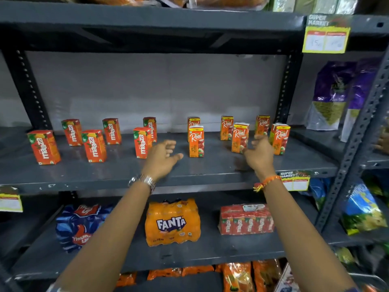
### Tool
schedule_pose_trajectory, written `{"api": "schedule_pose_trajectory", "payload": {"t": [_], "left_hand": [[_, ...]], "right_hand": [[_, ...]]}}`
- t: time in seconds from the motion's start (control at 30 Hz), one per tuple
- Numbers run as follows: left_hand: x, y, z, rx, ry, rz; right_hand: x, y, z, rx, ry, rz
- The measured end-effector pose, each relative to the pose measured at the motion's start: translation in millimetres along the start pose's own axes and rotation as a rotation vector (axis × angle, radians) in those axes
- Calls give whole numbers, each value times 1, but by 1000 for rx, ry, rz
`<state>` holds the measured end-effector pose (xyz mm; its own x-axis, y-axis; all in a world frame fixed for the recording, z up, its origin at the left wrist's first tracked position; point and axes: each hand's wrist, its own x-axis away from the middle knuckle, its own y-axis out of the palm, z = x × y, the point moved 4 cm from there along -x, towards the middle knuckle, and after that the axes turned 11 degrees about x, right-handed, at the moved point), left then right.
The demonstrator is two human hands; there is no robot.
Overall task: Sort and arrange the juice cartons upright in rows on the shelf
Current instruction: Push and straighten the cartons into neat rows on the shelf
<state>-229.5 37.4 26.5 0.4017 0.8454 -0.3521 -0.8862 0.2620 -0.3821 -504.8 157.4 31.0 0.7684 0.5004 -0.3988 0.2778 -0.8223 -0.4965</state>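
Grey steel shelf (210, 167) carried upright Maaza cartons (94, 146) beyond the left hand (162, 157) and Real cartons (196, 141) flanking the right hand (259, 155); both hands hovered open, empty, probably mid-spacing.

A dark metal shelf (210, 167) holds small orange juice cartons (196, 141) standing upright in two loose rows. Two bare hands reach over the shelf, empty and spread: left hand (162, 158) near the middle, right hand (259, 153) beside the right-hand cartons.
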Motion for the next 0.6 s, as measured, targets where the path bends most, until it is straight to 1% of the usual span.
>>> {"api": "schedule_pose_trajectory", "payload": {"t": [0.1,0.17,0.27,0.43,0.5,0.6], "left_hand": [[-33,18,-6,-84,-75,-53],[-44,29,-14,-69,-130,-88],[-55,40,-23,-65,-147,-124],[-63,50,-24,-130,-86,-97],[-63,53,-21,-135,-86,-79],[-64,56,-21,-119,-92,-65]], "right_hand": [[-19,15,4,176,58,-196],[-28,22,4,246,47,-253],[-33,21,0,231,10,-256],[-45,27,10,198,-45,-327],[-46,29,9,214,-58,-364],[-47,33,5,242,-93,-364]]}}
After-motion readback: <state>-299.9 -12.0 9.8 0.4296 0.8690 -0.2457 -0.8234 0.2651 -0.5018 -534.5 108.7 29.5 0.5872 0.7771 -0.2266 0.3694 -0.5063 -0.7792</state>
